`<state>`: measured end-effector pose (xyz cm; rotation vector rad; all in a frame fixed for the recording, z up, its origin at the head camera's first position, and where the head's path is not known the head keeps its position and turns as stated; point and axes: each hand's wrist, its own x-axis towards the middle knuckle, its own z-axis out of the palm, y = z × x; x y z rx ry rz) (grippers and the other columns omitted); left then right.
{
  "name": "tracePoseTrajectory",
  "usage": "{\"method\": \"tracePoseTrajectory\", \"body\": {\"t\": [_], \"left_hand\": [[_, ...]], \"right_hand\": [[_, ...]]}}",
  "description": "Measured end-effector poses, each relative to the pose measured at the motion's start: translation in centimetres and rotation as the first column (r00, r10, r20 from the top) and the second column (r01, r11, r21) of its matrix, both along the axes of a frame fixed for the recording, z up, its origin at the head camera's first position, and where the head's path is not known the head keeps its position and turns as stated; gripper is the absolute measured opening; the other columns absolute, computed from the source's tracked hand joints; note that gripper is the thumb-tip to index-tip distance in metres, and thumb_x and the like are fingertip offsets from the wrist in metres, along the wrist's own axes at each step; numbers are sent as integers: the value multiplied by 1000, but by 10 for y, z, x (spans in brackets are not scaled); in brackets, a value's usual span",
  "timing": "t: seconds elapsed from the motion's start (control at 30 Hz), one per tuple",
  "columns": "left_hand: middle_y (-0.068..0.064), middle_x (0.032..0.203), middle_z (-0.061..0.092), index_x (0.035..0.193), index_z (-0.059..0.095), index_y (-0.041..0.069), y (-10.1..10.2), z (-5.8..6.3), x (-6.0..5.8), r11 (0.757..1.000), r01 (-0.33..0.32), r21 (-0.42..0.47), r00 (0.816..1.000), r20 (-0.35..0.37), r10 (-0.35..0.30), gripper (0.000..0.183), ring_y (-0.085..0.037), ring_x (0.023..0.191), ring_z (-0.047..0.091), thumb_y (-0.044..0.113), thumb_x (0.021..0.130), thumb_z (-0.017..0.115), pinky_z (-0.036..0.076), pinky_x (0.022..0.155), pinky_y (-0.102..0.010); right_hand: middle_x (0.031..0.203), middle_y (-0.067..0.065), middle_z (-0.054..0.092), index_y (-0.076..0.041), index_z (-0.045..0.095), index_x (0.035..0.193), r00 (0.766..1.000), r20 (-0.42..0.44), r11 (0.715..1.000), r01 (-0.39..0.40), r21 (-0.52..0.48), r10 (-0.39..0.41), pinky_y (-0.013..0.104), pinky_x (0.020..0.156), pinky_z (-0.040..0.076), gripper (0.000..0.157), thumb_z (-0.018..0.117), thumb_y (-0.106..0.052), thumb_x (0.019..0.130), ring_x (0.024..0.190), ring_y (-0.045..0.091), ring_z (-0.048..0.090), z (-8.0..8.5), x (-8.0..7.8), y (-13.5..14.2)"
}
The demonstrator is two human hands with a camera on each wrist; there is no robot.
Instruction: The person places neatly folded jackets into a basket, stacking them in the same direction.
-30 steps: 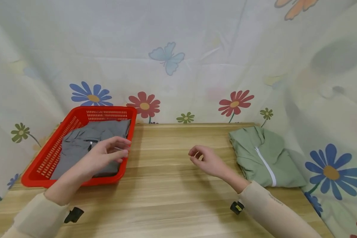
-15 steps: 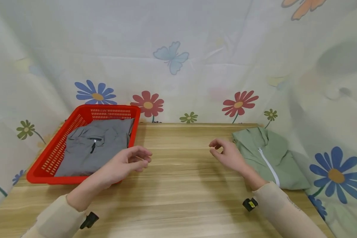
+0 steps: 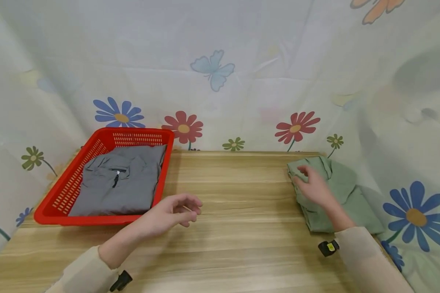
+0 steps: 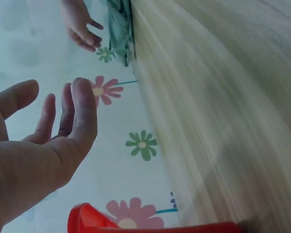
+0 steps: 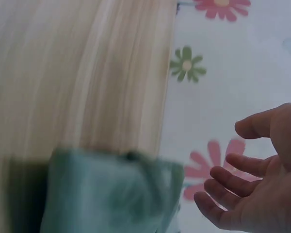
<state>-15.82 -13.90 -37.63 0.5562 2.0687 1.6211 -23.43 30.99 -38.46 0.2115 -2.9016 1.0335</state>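
A folded green garment [image 3: 363, 207] lies at the table's right side. My right hand [image 3: 313, 186] hovers over its left part, fingers loosely bent and holding nothing, covering most of its white zipper in the head view. In the right wrist view that hand [image 5: 262, 182] shows relaxed, spread fingers beside the green cloth [image 5: 106, 194]. My left hand [image 3: 170, 215] hangs above the table just right of the red basket [image 3: 163, 175], with relaxed fingers and nothing in them. Inside the basket rests a folded grey garment [image 3: 132, 187] with a small dark zipper pull.
The wooden table [image 3: 234, 244] spreads between basket and green garment. A white curtain [image 3: 256, 89] printed with flowers and butterflies hangs behind and at both sides. Each sleeve carries a dark wrist device, such as the right one [image 3: 328, 248].
My right hand has moved right, from the table's middle to over the green garment. My left hand has moved right, from over the basket's rim to beside it.
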Motion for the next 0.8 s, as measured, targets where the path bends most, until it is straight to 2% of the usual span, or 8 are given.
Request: {"method": "tracePoseTrajectory", "body": {"t": [0.1,0.3,0.57,0.67,0.8], "left_hand": [[-15,118,65,131,59,0,4,-4,0,1000,14,14,1000,24,-14,34,-31,105,66,14,101,66,58,87,-40],[-14,118,65,131,58,-1,10,-9,0,999,16,29,999,46,-17,34,-29,103,67,13,102,65,57,88,-41],[-14,120,63,132,58,-2,14,-18,-2,1000,-5,31,999,35,3,36,-37,109,64,14,101,66,56,90,-45],[-15,123,61,134,57,-1,16,-22,-2,999,-16,36,999,35,15,38,-37,113,62,16,101,67,55,92,-48],[-18,128,59,135,56,0,17,-27,-2,999,-26,39,998,50,24,40,-37,115,60,19,101,67,54,93,-49]], "right_hand": [[144,42,39,19,39,144,999,12,999,48,-8,-48,66,107,33,53,53,-17,106,135,57,34,-3,-1,20],[145,47,32,21,34,145,988,29,987,153,53,-154,68,99,38,59,53,-19,106,129,60,37,-4,0,54],[132,45,38,24,43,133,958,-93,943,283,173,-271,71,99,32,54,58,-14,98,122,64,35,-28,1,93],[132,47,38,24,44,132,958,-44,933,286,218,-283,71,100,33,55,57,-18,98,121,65,36,-38,1,103],[135,49,37,21,41,138,956,78,937,256,239,-281,71,102,33,59,52,-24,102,125,65,35,-49,1,110]]}}
